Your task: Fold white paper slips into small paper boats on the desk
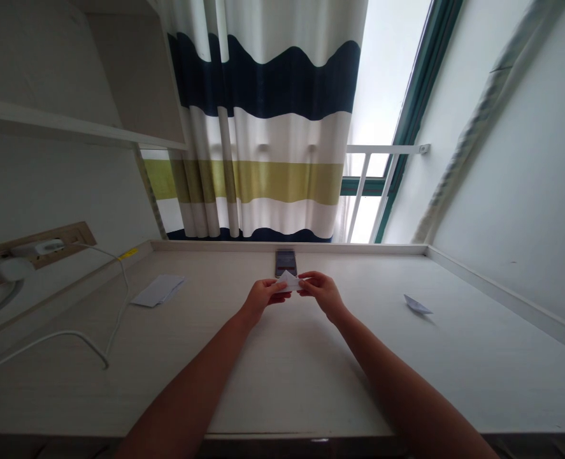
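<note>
Both bare forearms (191, 389) reach in from the near edge of the pale wood-grain surface (301, 389). At their ends, the left grip (263, 299) and right grip (323, 294) pinch a small folded white paper (288, 282) between fingers and thumbs, one at each side. The paper sits between the two grips, held above the surface, its longer axis running left to right and a peak pointing far; neither grip looks clearly nearer to it.

Just beyond its tip lies a dark smartphone (285, 262); whether they touch cannot be told. Well to the left rest loose white sheets (158, 291) and a white cable (72, 335), and well to the right a small folded paper piece (416, 305). Farther left, a charger sits in a wall socket panel (38, 248). Along the far edge hangs a striped curtain (263, 83), beside a window railing (382, 149).
</note>
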A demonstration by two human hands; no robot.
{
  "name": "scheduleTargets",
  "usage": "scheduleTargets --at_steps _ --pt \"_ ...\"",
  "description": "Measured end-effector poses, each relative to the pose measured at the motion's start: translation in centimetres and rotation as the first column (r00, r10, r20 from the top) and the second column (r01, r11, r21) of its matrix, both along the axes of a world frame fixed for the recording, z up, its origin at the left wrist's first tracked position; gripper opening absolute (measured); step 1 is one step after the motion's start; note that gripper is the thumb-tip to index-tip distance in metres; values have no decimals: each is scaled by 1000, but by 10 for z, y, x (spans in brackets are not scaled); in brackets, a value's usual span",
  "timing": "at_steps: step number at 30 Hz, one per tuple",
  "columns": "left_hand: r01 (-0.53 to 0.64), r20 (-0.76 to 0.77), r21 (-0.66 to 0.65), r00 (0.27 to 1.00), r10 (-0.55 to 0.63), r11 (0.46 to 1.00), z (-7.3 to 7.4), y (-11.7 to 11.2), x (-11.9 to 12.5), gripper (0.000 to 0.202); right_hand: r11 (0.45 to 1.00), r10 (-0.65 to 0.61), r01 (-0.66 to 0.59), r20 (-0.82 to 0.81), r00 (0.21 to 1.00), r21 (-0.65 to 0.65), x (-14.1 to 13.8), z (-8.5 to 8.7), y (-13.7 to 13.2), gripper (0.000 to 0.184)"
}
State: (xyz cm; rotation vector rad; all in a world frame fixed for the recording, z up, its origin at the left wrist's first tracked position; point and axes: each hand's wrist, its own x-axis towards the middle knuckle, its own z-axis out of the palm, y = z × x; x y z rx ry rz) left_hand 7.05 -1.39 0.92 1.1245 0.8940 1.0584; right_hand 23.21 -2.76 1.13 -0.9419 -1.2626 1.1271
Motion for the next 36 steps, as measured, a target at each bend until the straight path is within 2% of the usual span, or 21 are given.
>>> scheduleTargets --at_steps 4,9,14,22,29,36 --pt "3 -27 29 1000 -2 1000 1 -1 1 28 999 -4 4 1 1000 49 -2 1 -1 24" --pt "-31 -90 88 995 39 996 -2 -2 3 29 994 -16 4 106 994 113 -6 0 -4 15" --pt "-30 -112 154 993 48 988 -4 -2 6 26 995 26 -37 119 993 94 -8 -4 -3 20" --pt "18 -63 124 998 -10 992 -3 -3 7 26 988 -9 -19 178 984 155 -7 -5 -1 15" --pt "-34 -12 221 999 38 975 1 -3 4 32 992 25 -36 91 995 120 -4 -2 0 19" --pt "-25 -38 318 998 39 948 1 -2 1 21 995 53 -56 32 998 85 -5 0 -1 18"
